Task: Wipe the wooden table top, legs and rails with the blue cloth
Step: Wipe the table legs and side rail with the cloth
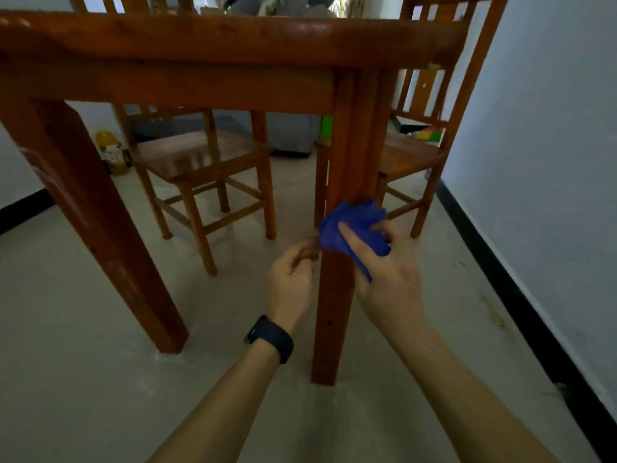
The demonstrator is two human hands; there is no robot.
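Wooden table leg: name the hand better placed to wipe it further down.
Right. The right hand grips the crumpled blue cloth against the near reddish-brown wooden table leg; the left hand only curls beside it.

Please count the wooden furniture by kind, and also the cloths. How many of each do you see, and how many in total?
wooden table: 1
wooden chairs: 2
blue cloth: 1
Total: 4

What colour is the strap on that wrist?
Black. The head view shows the black wrist strap clearly, on the left wrist.
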